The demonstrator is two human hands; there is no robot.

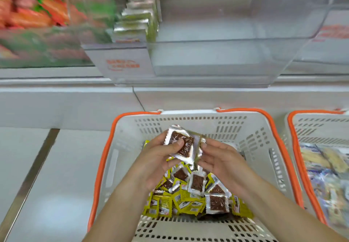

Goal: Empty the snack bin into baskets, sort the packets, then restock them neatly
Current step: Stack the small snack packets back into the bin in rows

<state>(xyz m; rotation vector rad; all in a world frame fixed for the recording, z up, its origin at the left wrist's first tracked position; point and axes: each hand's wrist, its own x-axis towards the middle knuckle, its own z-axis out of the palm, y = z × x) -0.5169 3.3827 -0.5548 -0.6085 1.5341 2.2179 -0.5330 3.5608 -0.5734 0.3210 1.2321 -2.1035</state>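
Observation:
A white basket (pixel 188 117) with an orange rim stands in front of me, with a heap of yellow and silver snack packets (pixel 192 194) in it. Above the heap my left hand (pixel 156 158) grips a small stack of silver packets (pixel 181 143) with brown windows, thumb pressed on the top one. My right hand (pixel 219 158) lies against the stack's right edge, fingers partly curled beside it. Higher up, the clear plastic snack bin (pixel 226 58) holds one upright row of restocked packets (pixel 137 23) along its left side.
A second orange-rimmed basket (pixel 294 147) at the right edge holds mixed pale packets. A neighbouring bin (pixel 37 15) at top left is full of red, orange and green packets. White freezer lids (pixel 62 166) spread to the left under the baskets.

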